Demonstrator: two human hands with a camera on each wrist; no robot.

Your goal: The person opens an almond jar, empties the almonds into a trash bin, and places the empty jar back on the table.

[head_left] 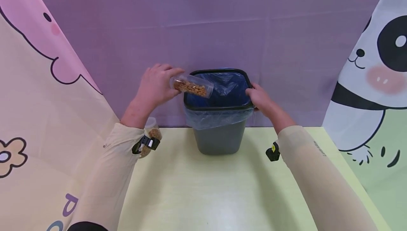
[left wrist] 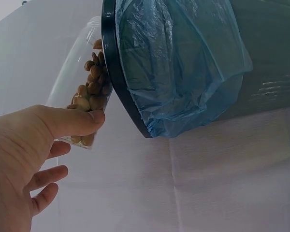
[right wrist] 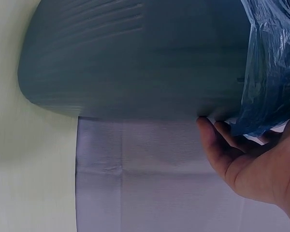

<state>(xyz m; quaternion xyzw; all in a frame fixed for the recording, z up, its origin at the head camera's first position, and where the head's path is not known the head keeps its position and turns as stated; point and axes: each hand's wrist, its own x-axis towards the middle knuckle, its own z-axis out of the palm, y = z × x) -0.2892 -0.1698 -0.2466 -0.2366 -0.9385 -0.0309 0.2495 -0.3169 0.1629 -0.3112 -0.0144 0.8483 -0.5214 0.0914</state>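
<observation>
While your left hand [head_left: 158,87] grips clear jar [head_left: 193,85] of nuts [left wrist: 91,89], tipped at left rim of bin [head_left: 219,140], right hand [head_left: 261,98] fingers curl on right rim. Risk: mouth barely past rim, so nuts could spill onto table [head_left: 203,188]; loose blue liner [left wrist: 183,67] may slip.

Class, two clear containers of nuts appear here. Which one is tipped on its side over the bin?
The jar of nuts gripped by the left hand, tilted above the bin rim. The other jar stands on the table, partly hidden behind the left wrist.
</observation>
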